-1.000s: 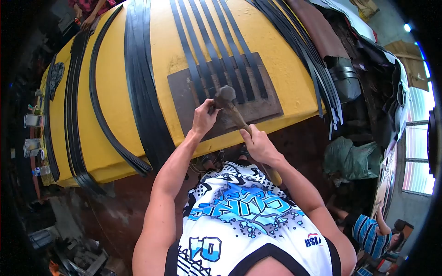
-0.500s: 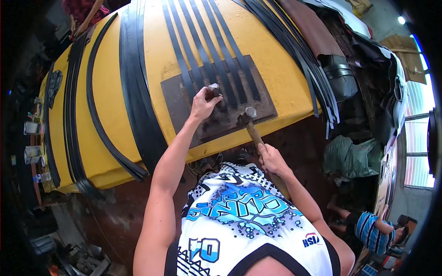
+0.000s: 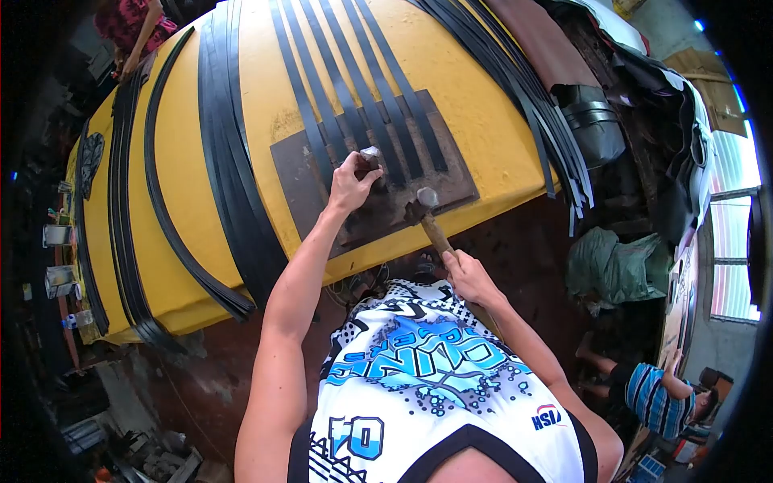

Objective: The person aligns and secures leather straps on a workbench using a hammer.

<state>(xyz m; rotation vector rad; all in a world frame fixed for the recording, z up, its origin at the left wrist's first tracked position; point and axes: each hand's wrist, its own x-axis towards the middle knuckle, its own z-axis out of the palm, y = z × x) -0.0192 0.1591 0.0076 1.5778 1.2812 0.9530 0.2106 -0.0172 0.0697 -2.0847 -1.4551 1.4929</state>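
Note:
My left hand (image 3: pixel 349 187) pinches a short dark metal punch (image 3: pixel 369 159) with a shiny flattened top, held upright over the black straps. Its lower end is hidden by my fingers. In my right hand (image 3: pixel 472 278) is a hammer (image 3: pixel 436 232) with a wooden handle, its worn head low over the near part of the dark board (image 3: pixel 459 173). Several narrow black straps (image 3: pixel 386 105) lie side by side, running from the far side of the table onto this board. The hammer head is to the right of the punch and nearer to me.
A yellow-covered table (image 3: pixel 179 161) carries bundles of black strips (image 3: pixel 221 145) on the left and more strips (image 3: pixel 515 80) hanging over the right edge. At the far left corner stands a person (image 3: pixel 137 32); another person (image 3: pixel 659 394) is low at right. A green sack (image 3: pixel 616 270) lies beyond the table.
The hammer head has moved slightly left, closer to the punch. My left hand keeps its pinch on the punch at about the same spot. The view has shifted a little.

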